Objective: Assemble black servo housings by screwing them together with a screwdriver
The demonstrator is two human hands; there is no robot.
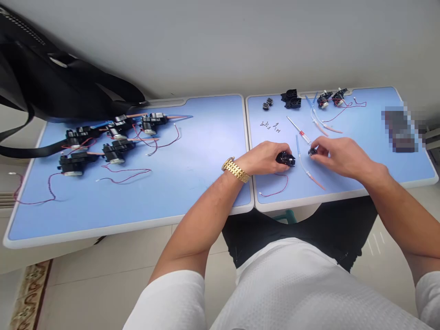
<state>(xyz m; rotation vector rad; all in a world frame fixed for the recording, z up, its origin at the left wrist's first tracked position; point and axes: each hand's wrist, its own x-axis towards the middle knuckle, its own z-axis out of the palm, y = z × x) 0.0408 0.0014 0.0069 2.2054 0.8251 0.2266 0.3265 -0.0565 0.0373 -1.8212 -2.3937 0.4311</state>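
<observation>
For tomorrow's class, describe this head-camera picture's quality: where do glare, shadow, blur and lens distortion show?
In the head view, glare pales the blue tabletop near the middle; soft shadows lie under the left hand, holding a black part, and the right hand; the dark object at the right edge is pixelated beyond recognition; the wide lens bows the table's edges.

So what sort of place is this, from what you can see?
Probably a makeshift assembly bench in a home or small workroom: two blue folding tabletops hold rows of small black wired units, over a tiled floor with a patterned rug.
</observation>
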